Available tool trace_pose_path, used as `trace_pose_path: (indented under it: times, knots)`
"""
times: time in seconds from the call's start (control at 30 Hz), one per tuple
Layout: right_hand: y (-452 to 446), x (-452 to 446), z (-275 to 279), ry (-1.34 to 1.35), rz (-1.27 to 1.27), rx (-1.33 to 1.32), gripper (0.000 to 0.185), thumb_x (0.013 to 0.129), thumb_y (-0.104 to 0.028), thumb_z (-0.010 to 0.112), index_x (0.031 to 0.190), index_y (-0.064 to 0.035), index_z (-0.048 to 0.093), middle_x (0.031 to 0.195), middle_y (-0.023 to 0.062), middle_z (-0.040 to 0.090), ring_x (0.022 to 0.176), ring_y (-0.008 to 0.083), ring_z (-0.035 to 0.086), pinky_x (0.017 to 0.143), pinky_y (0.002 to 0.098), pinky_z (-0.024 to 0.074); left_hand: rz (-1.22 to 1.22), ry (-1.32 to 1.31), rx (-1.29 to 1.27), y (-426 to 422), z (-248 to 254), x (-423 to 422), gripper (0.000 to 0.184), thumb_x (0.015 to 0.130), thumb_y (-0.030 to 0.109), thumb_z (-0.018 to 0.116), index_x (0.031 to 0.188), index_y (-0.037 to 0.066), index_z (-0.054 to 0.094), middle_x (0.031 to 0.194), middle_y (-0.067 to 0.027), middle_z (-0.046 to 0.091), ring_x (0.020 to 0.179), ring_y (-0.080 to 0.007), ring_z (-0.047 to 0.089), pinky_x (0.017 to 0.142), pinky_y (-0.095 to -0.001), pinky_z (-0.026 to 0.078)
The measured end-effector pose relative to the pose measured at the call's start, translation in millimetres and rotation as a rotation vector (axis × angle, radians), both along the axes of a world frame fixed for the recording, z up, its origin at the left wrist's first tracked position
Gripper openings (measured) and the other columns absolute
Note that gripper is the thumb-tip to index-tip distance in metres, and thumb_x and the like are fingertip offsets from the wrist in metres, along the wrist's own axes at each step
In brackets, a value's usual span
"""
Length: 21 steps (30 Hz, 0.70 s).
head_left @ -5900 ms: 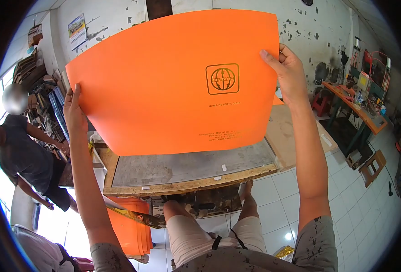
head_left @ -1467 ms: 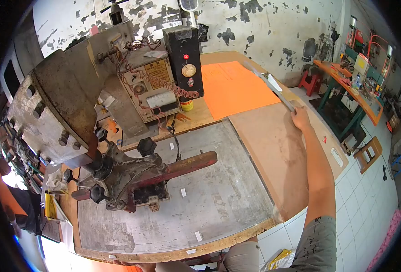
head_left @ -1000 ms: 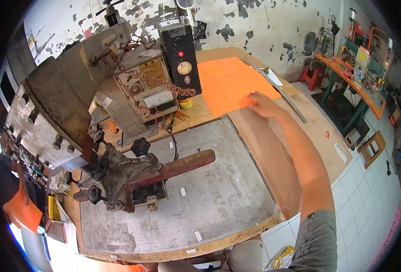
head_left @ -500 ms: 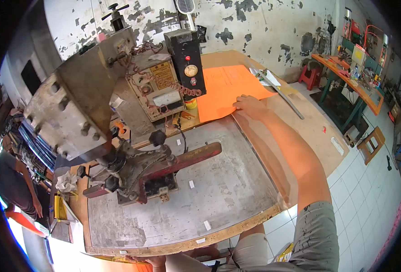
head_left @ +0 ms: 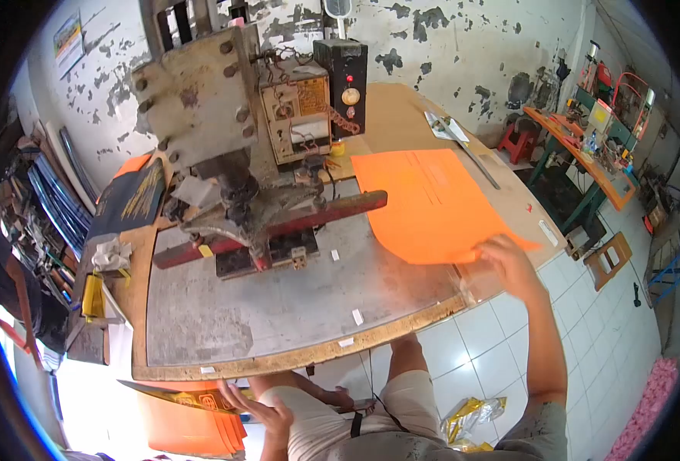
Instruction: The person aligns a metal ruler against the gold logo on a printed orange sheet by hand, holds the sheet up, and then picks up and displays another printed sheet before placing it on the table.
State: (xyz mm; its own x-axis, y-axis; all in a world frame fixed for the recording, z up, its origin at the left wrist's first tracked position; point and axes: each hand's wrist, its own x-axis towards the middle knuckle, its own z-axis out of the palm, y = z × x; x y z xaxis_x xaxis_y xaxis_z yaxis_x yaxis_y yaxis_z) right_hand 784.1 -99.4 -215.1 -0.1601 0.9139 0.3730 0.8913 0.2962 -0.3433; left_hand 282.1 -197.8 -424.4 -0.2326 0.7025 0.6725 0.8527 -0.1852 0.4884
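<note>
My right hand [head_left: 506, 265] pinches the near edge of a large orange sheet [head_left: 424, 203], which curves up a little there. The sheet lies across the brown board and overlaps the right part of the grey metal press bed [head_left: 301, 300]. Faint printed lines run down its upper middle. Below the table's front edge, my left hand [head_left: 259, 411] has its fingers stretched out with nothing visible in them. It is beside a stack of orange sheets [head_left: 190, 426] with a gold-printed strip [head_left: 201, 399] on top.
A heavy press head [head_left: 201, 100] with a red bar [head_left: 324, 215] stands over the bed at left. Behind it are a control box [head_left: 341, 84] and a metal ruler [head_left: 474, 157]. A black sheet with gold marks [head_left: 129, 196] lies left. Another person [head_left: 17, 284] is at far left.
My right hand has drawn the orange sheet toward me, from the back of the board onto the bed's right side. My left hand now shows more fully below the edge. The view has shifted.
</note>
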Motion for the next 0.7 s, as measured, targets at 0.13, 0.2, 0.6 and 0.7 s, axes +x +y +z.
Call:
trace_pose_path:
  times: [0.13, 0.2, 0.6, 0.7]
  knots:
    - [-94.7, -70.4, -21.7, -0.016, -0.060, 0.038, 0.027, 0.083, 0.004, 0.057, 0.107, -0.0027, 0.067, 0.099, 0.0152, 0.065, 0.093, 0.0339, 0.064, 0.077, 0.0406, 0.0513, -0.948, -0.074, -0.475, -28.3, 27.4, 79.8, 0.077, 0.085, 0.031, 0.068, 0.144, -0.004, 0.033, 0.132, -0.0243, 0.049, 0.118, -0.0342, 0.050, 0.103, -0.0489, 0.036]
    - [-133.6, -122.1, -25.8, 0.111, -0.113, -0.007, 0.025, 0.083, 0.000, 0.063, 0.107, -0.0043, 0.068, 0.096, 0.0136, 0.069, 0.086, 0.0330, 0.067, 0.075, 0.0412, 0.0528, -1.310, -0.797, -0.646, -36.5, 54.4, 146.5, 0.078, 0.092, 0.037, 0.063, 0.149, -0.002, 0.028, 0.138, -0.0227, 0.046, 0.129, -0.0325, 0.046, 0.113, -0.0481, 0.029]
    - [-169.9, -98.7, -81.8, 0.553, -0.282, 0.076, 0.043, 0.096, -0.015, 0.061, 0.137, -0.0052, 0.053, 0.137, 0.0146, 0.056, 0.121, 0.0261, 0.056, 0.101, 0.0396, 0.0446, -0.616, -1.090, -0.561, -61.2, 77.9, 73.4, 0.042, 0.095, 0.015, 0.065, 0.130, -0.002, 0.050, 0.115, -0.0060, 0.059, 0.110, -0.0171, 0.056, 0.094, -0.0334, 0.047]
    - [-150.8, -54.8, -128.6, 1.076, -0.614, 0.117, 0.047, 0.096, -0.018, 0.062, 0.139, -0.0056, 0.047, 0.135, 0.0099, 0.055, 0.121, 0.0232, 0.055, 0.098, 0.0397, 0.0456, -0.564, -1.135, -0.736, -46.2, 93.5, 17.6, 0.059, 0.089, 0.010, 0.070, 0.140, -0.003, 0.044, 0.120, -0.0079, 0.061, 0.112, -0.0175, 0.057, 0.098, -0.0341, 0.047]
